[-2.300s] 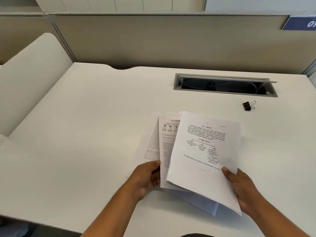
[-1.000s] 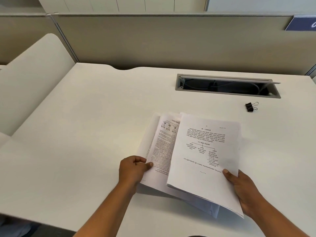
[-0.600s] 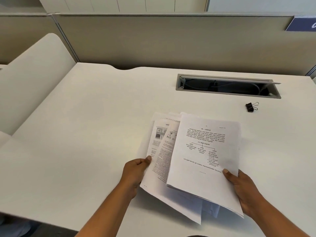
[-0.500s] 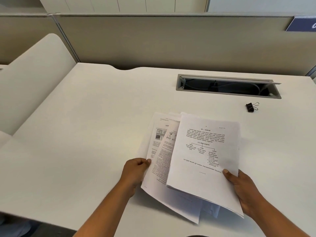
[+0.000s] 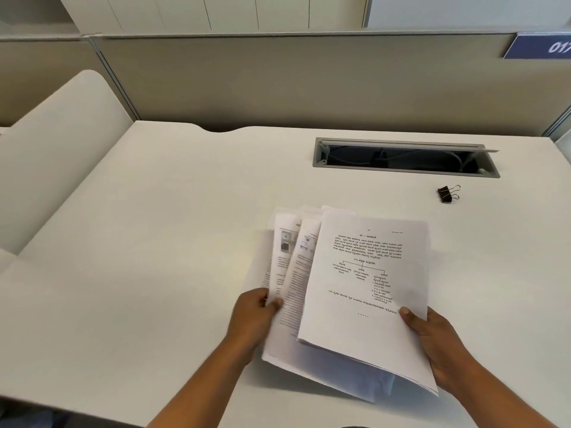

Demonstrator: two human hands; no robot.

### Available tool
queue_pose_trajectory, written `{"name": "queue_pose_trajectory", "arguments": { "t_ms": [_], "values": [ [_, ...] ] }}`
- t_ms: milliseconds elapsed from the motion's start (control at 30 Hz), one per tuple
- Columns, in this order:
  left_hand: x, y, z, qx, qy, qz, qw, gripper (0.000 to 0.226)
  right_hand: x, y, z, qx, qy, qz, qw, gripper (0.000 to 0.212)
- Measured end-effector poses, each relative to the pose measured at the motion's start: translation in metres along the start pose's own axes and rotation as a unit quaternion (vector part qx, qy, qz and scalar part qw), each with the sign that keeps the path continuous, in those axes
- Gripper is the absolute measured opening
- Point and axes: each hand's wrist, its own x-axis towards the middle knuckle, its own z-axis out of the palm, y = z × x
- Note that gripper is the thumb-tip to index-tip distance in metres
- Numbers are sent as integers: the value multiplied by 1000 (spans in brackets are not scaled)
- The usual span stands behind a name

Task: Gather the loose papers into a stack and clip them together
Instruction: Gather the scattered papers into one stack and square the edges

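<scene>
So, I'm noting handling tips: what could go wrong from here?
The papers are fanned, and the left hand pinches only the lower sheets' edge, so one may slip out. Both hands are occupied while the binder clip lies near the open cable tray; freeing the right hand could let them splay.

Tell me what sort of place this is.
Most likely an office cubicle: a white desk backed by partition panels, an open cable hatch set into the desktop, and a blue numbered sign on the partition.
</scene>
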Motion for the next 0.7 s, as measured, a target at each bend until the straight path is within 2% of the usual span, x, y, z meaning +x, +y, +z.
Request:
{"name": "queue_pose_trajectory", "arguments": {
  "t_ms": [67,167,267,333,400,500,700],
  "values": [
    [1,6,-19,10,68,34,997,19,0,0,-2,3,-1,0,1000,17],
    [7,13,-57,19,170,87,981,15,-1,0,-2,14,-11,2,1000,17],
    [7,27,-94,9,220,132,967,17,-2,-1,-2,13,-19,-2,1000,15],
    [1,41,-111,-39,230,152,960,19,-3,-2,0,4,-22,-5,1000,16],
    [-7,56,-119,-113,219,155,956,16,-4,-3,2,-11,-19,-6,1000,17],
    [-22,74,-115,-181,157,136,961,17,-6,-7,7,-43,-12,-12,999,20],
    [-46,85,-65,-217,33,68,973,17,-11,-20,22,-72,-28,-29,997,28]
  ]
}}
